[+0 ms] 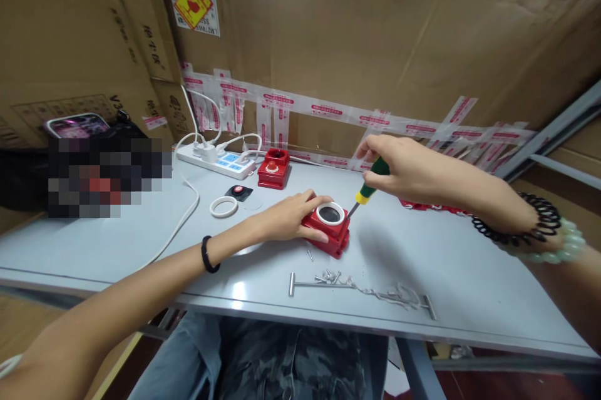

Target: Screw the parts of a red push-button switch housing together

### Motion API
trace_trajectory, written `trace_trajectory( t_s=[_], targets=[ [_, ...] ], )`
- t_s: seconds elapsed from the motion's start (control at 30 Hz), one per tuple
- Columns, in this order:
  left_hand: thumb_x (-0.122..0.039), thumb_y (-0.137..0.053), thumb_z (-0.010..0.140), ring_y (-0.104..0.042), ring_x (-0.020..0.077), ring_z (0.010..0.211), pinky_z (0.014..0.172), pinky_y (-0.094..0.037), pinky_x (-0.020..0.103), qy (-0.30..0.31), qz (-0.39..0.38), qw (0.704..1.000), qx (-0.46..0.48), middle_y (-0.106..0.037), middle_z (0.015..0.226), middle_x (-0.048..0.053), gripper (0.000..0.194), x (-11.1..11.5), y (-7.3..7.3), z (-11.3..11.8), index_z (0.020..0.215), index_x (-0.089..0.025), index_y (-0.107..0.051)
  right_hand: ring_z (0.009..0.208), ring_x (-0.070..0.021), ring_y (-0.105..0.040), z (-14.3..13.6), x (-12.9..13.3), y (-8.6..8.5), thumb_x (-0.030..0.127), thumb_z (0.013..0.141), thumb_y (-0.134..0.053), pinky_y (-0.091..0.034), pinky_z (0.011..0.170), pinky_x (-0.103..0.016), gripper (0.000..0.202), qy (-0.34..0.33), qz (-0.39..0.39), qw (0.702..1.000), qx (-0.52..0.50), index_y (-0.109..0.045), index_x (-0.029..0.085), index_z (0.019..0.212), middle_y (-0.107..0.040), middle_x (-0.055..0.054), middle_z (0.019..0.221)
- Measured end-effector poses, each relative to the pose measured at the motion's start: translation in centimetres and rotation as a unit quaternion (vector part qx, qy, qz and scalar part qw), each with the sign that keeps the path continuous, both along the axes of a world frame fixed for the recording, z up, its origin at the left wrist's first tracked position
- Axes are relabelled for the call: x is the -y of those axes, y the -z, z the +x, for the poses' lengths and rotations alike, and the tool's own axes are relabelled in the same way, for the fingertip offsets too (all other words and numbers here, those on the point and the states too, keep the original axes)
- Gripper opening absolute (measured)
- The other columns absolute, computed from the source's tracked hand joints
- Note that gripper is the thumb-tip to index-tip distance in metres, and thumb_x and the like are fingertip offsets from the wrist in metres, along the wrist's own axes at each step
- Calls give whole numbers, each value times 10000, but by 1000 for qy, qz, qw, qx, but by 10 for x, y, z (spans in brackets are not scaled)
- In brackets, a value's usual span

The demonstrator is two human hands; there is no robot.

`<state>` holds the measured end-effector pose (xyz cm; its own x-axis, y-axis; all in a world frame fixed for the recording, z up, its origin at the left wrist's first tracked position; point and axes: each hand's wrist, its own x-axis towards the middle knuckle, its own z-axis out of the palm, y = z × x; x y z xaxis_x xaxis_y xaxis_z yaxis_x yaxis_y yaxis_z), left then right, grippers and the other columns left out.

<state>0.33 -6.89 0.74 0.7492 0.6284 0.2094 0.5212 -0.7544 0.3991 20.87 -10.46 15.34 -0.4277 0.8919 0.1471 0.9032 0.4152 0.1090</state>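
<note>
A red box (328, 238) with a white ring (330, 214) on its top rests on the grey table. Thumb and fingers of my left hand (293, 217) grip its left side. Wrapped round the green and yellow handle of a screwdriver (361, 195), my right hand (399, 168) is closed above and to the right of the box. The screwdriver's tip meets the box's right corner. One loose screw (310, 255) lies just in front of the box, and several more screws (331, 276) lie by a metal T-ended rod (323, 285).
Behind on the left stand a second red box (273, 169) and a white power strip (216, 160) with cables. Another white ring (224, 206) and a small black part (238, 191) lie nearby. Large cardboard (357, 43) walls the back. Red items (434, 206) lie under my right forearm.
</note>
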Motion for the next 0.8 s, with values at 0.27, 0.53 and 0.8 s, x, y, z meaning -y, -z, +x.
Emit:
trace_trajectory(
  t_s=[0.27, 0.53, 0.8],
  targets=[
    [-637, -550, 792, -542, 223, 884, 809, -448, 346, 2, 2, 1000, -3, -478, 1079, 78, 705, 0, 0, 0, 1353, -260, -350, 739, -210, -584, 1, -1, -1, 360, 822, -489, -403, 596, -296, 289, 27, 3, 999, -23, -465, 208, 1067, -642, -62, 843],
    [-642, -549, 789, -544, 227, 881, 815, -446, 357, 1, 4, 1000, -6, -475, 1078, 75, 710, 0, 1, 0, 1353, -261, -348, 723, -207, -567, -2, -3, 1, 466, 841, -435, -375, 566, -293, 298, 70, 8, 997, -19, -521, 192, 923, -634, -77, 819],
    [-631, -560, 787, -539, 227, 885, 808, -446, 353, -3, -1, 1000, -6, -472, 1072, 72, 711, 1, -1, 0, 1357, -266, -345, 751, -212, -584, -6, -2, -4, 384, 817, -473, -393, 609, -305, 214, 66, -25, 997, -15, -588, 206, 849, -654, -67, 825]
  ],
)
